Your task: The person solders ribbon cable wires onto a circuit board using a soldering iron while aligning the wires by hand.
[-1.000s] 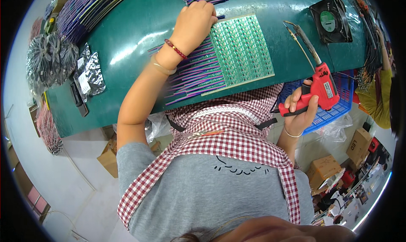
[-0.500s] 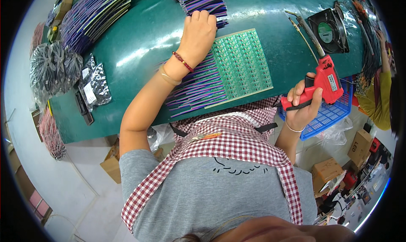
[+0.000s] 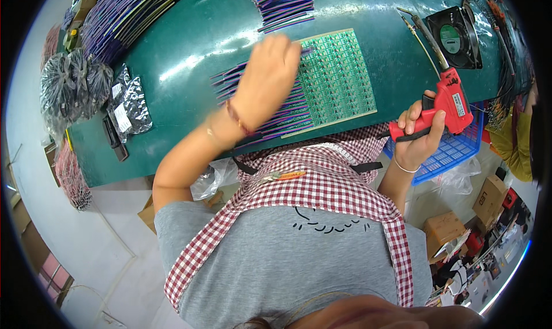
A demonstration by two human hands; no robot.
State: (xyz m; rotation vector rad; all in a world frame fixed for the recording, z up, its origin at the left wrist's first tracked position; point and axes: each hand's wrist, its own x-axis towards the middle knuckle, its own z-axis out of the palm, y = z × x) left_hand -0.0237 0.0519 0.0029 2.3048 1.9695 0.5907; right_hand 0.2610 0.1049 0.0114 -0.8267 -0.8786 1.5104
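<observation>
We take the green circuit board panel as our landmark, flat on the green table. Right of it, a printed white label sits on the red soldering gun; beyond, the black fan bears a round green sticker, and far left a silvery bag carries white labels. Below right of the panel we see a blue basket, whose contents we cannot make out; far left, clear plastic bags hold dark things. Our left hand hangs back-upward over the panel's left edge and the purple wires lying there — its fingers bent and blurred, so we cannot tell whether they grip a wire. Our right hand, right of the panel, wraps its fingers around the gun's handle, tip pointing away from us.
</observation>
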